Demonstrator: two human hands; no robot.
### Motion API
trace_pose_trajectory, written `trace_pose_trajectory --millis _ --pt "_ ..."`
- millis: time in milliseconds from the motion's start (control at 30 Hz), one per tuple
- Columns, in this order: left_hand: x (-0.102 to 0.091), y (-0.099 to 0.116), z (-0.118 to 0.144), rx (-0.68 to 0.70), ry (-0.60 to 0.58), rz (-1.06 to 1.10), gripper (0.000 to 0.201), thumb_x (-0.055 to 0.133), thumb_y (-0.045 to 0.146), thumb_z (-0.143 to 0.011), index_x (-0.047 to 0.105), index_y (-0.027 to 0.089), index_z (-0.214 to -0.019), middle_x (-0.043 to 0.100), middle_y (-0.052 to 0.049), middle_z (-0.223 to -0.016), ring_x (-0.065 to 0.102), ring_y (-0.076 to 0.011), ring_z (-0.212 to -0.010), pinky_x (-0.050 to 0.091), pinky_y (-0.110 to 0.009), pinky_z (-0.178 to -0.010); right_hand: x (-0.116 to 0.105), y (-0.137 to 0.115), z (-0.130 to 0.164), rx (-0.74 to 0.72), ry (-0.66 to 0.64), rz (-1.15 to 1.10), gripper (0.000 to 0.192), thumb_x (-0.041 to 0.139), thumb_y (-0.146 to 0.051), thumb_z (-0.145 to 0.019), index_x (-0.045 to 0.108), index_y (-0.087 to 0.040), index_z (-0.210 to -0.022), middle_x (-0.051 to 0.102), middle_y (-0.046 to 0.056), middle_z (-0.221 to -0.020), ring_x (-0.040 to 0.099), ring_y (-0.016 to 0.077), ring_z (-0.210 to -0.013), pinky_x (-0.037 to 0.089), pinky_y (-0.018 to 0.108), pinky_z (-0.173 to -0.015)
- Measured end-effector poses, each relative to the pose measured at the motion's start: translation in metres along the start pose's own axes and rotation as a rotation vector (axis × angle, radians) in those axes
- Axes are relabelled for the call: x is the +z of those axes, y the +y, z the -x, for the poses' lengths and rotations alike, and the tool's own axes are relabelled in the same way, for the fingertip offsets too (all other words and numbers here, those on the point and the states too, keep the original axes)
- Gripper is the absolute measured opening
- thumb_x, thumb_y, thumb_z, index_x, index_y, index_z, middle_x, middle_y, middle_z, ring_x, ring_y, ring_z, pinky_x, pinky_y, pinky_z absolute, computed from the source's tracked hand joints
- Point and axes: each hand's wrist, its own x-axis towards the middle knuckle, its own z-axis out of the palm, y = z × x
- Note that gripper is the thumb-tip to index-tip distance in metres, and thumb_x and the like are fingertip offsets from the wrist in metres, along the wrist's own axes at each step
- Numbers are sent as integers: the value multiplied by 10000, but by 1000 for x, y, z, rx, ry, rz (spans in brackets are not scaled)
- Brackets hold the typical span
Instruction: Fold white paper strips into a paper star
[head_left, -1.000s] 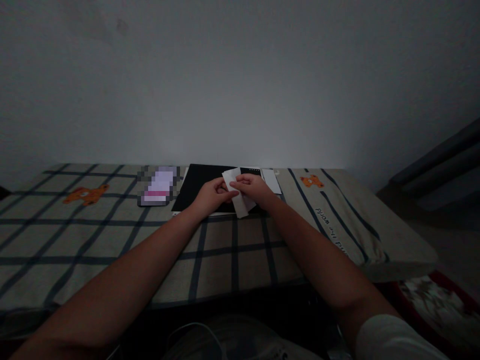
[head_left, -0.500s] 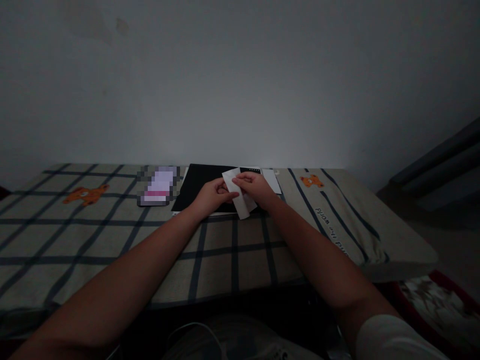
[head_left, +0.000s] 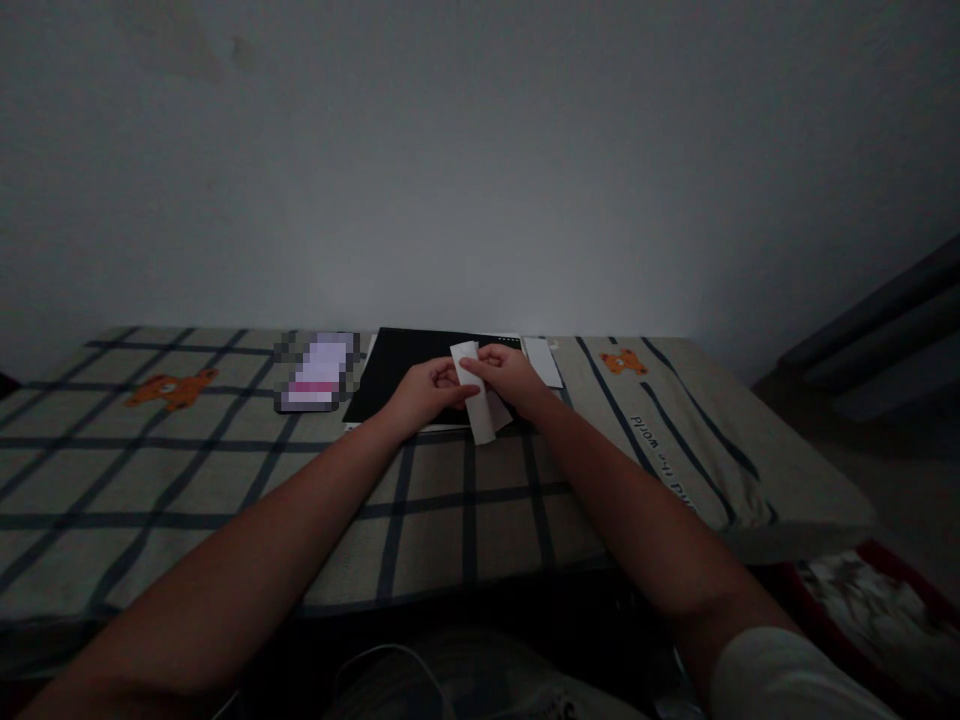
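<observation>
We find both hands meeting over the far middle of the table (head_left: 225, 480), which is covered by a checked cloth with dark lines. The left hand (head_left: 427, 388) and the right hand (head_left: 510, 378) together hold a narrow white strip of paper (head_left: 475, 405). The strip stands nearly upright, tilted slightly, its upper end level with the knuckles and its lower end hanging just above the cloth. The left fingers are curled closed on the strip's left edge; the right thumb and fingers are pinched closed on its upper right part. A second fold or layer of the strip shows behind, at the right, but the dim light keeps us from telling its shape.

Directly beneath and behind the hands lies a black sheet (head_left: 397, 365), flat on the cloth near the far edge. A small white card (head_left: 543, 360) lies just beside the sheet's right side. A blurred phone-like item (head_left: 316, 372) lies just left of the black sheet. Orange bear prints mark the cloth: one (head_left: 172, 388) toward the far left, another (head_left: 621, 361) toward the far right.
</observation>
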Motion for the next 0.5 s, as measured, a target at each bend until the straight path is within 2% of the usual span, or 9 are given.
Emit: trace_pose_trajectory --millis 267,367,500 --pt "1 0 -1 7 -6 -15 359 759 212 -640 610 130 -956 655 8 -724 617 -111 -602 534 -252 -603 -4 7 -4 2 19 70 307 669 -454 -680 584 -161 -711 559 -20 -630 472 93 -552 371 237 -540" --pt "1 4 0 5 -2 -2 357 758 188 -636 612 126 -955 663 2 -729 622 -116 -604 539 -258 -606 -5 8 -5 -25 14 42 323 651 -476 -697 577 -162 -690 527 -29 -612 457 86 -534 368 235 -527" --pt "-1 2 -1 15 -19 43 398 756 204 -645 608 127 -1007 686 -21 -787 643 -135 -654 547 -279 -634 -5 5 -6 -22 5 -23 308 658 -456 -692 605 -157 -742 564 -15 -655 491 92 -554 397 240 -533"
